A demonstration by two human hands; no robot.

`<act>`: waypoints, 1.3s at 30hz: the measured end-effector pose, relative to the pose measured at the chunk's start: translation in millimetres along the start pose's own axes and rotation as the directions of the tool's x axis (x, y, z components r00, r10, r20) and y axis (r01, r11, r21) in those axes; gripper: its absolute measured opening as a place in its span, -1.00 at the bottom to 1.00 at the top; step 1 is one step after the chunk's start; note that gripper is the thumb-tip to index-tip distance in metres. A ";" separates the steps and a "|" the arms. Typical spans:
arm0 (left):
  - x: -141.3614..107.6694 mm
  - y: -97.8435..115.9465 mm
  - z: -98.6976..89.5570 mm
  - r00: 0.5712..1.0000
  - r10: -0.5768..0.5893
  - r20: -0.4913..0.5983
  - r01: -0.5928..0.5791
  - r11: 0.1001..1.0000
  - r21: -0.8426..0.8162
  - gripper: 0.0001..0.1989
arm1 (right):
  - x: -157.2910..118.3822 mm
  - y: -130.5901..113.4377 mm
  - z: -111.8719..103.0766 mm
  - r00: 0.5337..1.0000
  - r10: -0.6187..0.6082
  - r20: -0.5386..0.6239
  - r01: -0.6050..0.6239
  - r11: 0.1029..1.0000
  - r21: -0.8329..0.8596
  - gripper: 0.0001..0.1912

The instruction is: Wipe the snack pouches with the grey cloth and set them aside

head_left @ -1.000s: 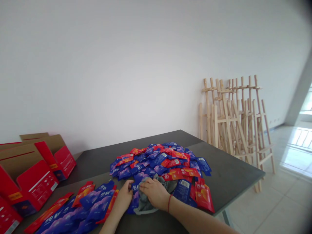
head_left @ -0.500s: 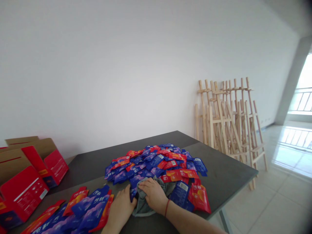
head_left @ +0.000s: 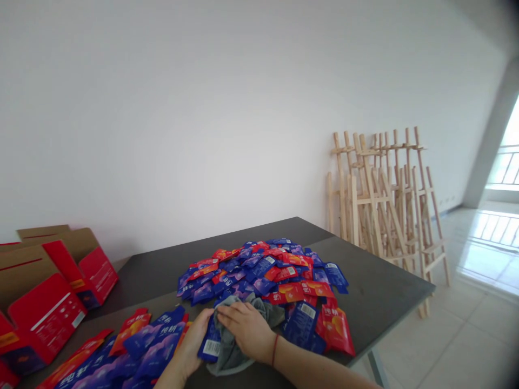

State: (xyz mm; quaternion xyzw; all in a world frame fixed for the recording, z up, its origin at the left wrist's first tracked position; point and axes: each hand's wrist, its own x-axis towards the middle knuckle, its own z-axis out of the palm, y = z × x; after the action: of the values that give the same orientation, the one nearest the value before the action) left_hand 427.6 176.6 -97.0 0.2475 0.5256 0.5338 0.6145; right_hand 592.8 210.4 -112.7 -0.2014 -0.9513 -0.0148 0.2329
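My left hand (head_left: 193, 341) grips the left edge of a blue packet (head_left: 210, 343), whose barcode side faces me. My right hand (head_left: 248, 330) presses a grey cloth (head_left: 235, 361) over the right part of that packet, its fingers lying together on the cloth. Beyond my hands spreads a big heap of blue and red packets (head_left: 251, 266). Several more packets lie right of the cloth, among them a red packet (head_left: 338, 327) and a blue packet (head_left: 300, 324). Left of my left hand is another pile of blue and red packets (head_left: 151, 341).
Open red cardboard boxes (head_left: 48, 313) stand at the left side of the dark table (head_left: 377, 294). Wooden easels (head_left: 377, 200) lean against the white wall beyond the table's right edge. A table leg (head_left: 377, 368) shows below that edge.
My left hand has closed on a blue packet and turned it up, its barcode side now showing. The cloth and my right hand have shifted left onto it.
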 end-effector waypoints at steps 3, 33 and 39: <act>-0.1 1.1 1.0 1.000 -0.011 0.018 0.012 0.999 -0.037 -0.83 | 2.6 7.8 5.0 0.987 0.162 -0.020 -0.162 0.987 0.001 -0.45; 2.3 2.8 -2.1 0.993 -0.053 0.101 0.068 0.985 -0.156 -0.69 | -4.5 -6.4 -6.3 0.953 -0.295 0.066 0.297 0.955 -0.020 -0.58; 5.9 12.0 -13.4 0.996 0.086 -0.023 -0.088 0.988 -0.128 -0.66 | -7.9 -2.1 6.9 0.900 -0.431 0.068 0.432 0.902 -0.002 -0.63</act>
State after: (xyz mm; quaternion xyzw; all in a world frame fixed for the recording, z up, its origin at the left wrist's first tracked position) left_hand 409.9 182.2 -93.2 0.2255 0.4838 0.5951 0.6008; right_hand 595.4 206.4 -122.3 0.0119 -0.9792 -0.0675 0.1908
